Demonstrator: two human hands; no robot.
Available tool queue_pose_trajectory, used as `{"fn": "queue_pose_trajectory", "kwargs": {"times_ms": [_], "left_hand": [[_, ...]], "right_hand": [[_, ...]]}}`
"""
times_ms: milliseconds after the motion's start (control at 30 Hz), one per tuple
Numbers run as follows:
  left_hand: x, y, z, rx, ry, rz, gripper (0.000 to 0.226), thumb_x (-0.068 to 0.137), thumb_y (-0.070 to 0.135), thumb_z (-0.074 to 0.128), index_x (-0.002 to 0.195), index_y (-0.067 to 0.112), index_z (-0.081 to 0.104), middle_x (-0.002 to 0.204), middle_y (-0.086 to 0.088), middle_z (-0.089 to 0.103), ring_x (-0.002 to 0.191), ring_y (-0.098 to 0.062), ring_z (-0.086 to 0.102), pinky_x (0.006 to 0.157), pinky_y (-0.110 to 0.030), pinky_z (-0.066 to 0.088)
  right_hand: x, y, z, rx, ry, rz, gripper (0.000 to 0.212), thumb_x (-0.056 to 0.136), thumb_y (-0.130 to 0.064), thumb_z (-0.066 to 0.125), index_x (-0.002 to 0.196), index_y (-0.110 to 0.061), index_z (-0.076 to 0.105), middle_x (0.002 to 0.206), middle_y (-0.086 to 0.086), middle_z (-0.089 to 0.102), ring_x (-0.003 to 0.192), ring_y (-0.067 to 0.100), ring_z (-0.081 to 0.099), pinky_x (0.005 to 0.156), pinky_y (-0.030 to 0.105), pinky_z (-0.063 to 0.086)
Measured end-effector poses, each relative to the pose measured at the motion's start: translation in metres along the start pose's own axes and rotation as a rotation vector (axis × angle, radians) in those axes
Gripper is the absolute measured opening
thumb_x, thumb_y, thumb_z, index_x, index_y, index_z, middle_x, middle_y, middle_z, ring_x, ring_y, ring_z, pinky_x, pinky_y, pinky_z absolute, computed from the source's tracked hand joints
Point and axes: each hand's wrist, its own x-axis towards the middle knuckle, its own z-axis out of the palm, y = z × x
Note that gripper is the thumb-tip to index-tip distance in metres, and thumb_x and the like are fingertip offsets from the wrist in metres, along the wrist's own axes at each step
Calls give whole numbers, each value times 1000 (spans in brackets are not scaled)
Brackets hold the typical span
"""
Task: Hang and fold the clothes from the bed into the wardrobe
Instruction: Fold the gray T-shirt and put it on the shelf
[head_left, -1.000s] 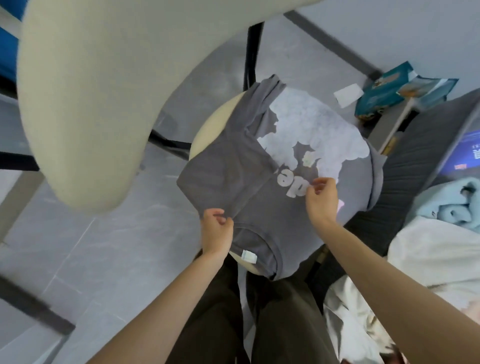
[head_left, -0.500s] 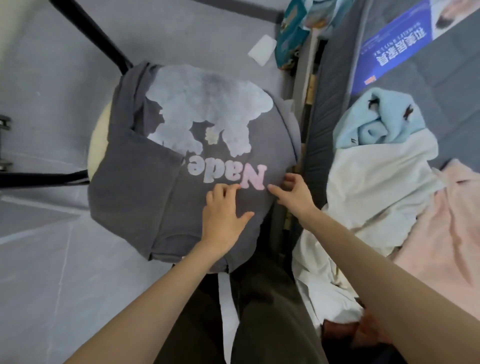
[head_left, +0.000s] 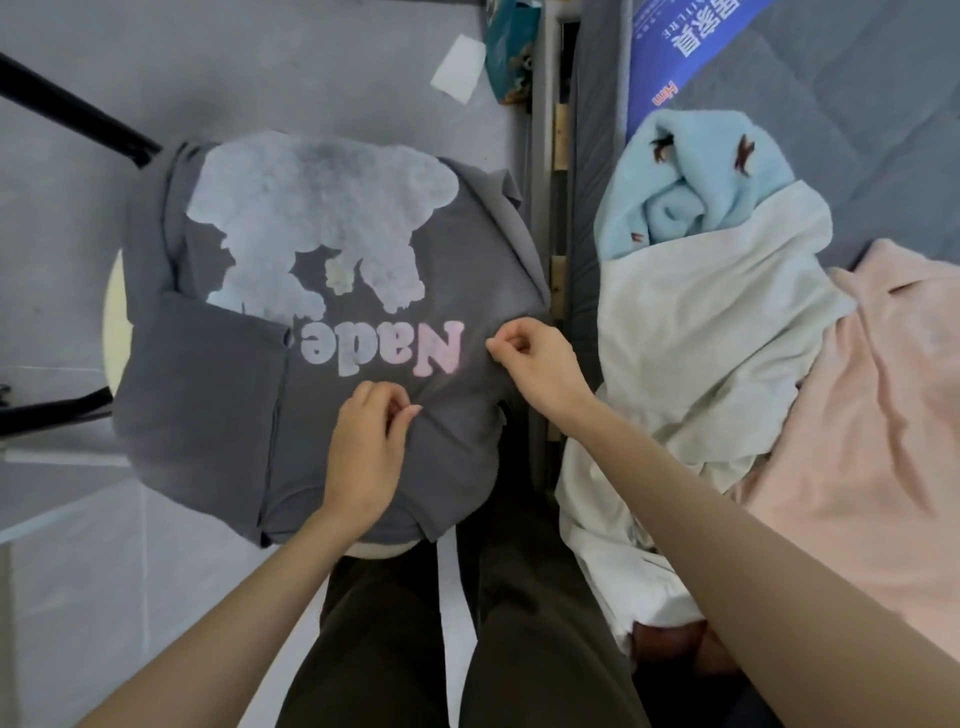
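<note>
A grey T-shirt (head_left: 208, 395) with a white bear print and the word "Nade" lies spread over a round cream stool (head_left: 111, 317), its left side folded inward. My left hand (head_left: 363, 447) pinches the cloth just below the lettering. My right hand (head_left: 540, 364) pinches the shirt's right side beside the "N". On the bed to the right lie a light blue fleece garment (head_left: 691, 176), a white garment (head_left: 701, 353) and a pink garment (head_left: 872, 415). No wardrobe is in view.
The grey mattress (head_left: 857, 104) carries a blue printed label (head_left: 680, 47). The bed frame edge (head_left: 558, 208) runs between stool and mattress. A teal packet (head_left: 511, 52) and a white paper (head_left: 457, 67) lie on the grey floor. Black bars (head_left: 78, 111) cross at left.
My left hand went from lying flat on the shirt to pinching it. My right hand rose from the shirt's right edge to pinch beside the lettering.
</note>
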Motion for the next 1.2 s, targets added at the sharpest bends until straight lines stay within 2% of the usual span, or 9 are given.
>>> {"fn": "queue_pose_trajectory", "kwargs": {"times_ms": [200, 367, 467, 533, 667, 767, 933, 1033, 1200], "left_hand": [[13, -15, -29, -165, 241, -351, 7, 97, 19, 51, 93, 13, 51, 94, -6, 56, 83, -18, 52, 73, -26, 37], [38, -35, -46, -60, 289, -432, 8, 96, 17, 54, 94, 10, 53, 102, -13, 55, 80, -20, 49, 73, -31, 37], [45, -43, -46, -43, 267, -466, 8, 94, 18, 56, 91, 11, 54, 97, -15, 56, 75, -22, 49, 69, -32, 37], [43, -45, -43, -54, 235, -467, 8, 94, 17, 57, 90, 12, 51, 87, -10, 55, 76, -26, 52, 67, -33, 37], [30, -33, -42, -88, 302, -391, 17, 89, 10, 58, 94, 17, 44, 83, -2, 53, 79, -23, 52, 64, -36, 41], [11, -12, -36, 78, 401, -112, 21, 81, 7, 55, 96, 19, 48, 96, 3, 51, 88, -13, 40, 79, -34, 35], [-14, 16, 2, 428, -16, 426, 47, 73, 38, 61, 119, 26, 55, 116, 2, 57, 109, -20, 53, 97, -39, 29], [-15, 5, 20, 601, -149, 318, 71, 70, 48, 72, 133, 28, 45, 131, -5, 47, 119, -27, 46, 98, -43, 34], [-14, 0, 32, 691, -18, 239, 66, 67, 54, 72, 118, 21, 47, 112, -7, 48, 99, -29, 48, 80, -42, 39]], "right_hand": [[1, -40, 8, 120, -145, -191, 11, 93, -14, 59, 93, -18, 69, 90, -10, 66, 87, 2, 60, 76, 10, 46], [6, -31, 10, 5, 266, -159, 26, 85, -8, 65, 109, -10, 55, 107, 0, 53, 102, 15, 51, 87, 24, 43], [9, -15, 3, -21, 79, -26, 65, 79, -25, 77, 132, -15, 41, 130, 3, 42, 122, 16, 40, 99, 24, 34], [11, -9, 1, -89, 19, -59, 65, 77, -31, 78, 129, -19, 42, 129, 5, 41, 122, 18, 39, 98, 27, 33], [18, -9, 2, -253, 10, -156, 49, 75, -33, 79, 113, -17, 52, 114, 3, 33, 111, 20, 36, 92, 23, 31], [22, -13, 3, -389, 21, -251, 33, 81, -28, 75, 101, -6, 60, 107, 4, 34, 106, 20, 35, 88, 17, 27], [17, -21, 1, -237, -54, -164, 17, 89, -27, 64, 90, -13, 53, 79, -3, 58, 77, 13, 56, 63, 25, 36], [10, -21, -6, -199, -12, -171, 21, 90, -32, 62, 89, -13, 54, 79, -3, 61, 72, 8, 56, 60, 20, 39], [-10, -20, -13, -140, 71, -186, 22, 91, -33, 61, 87, -13, 53, 72, -11, 54, 65, 0, 50, 59, 10, 37]]}}
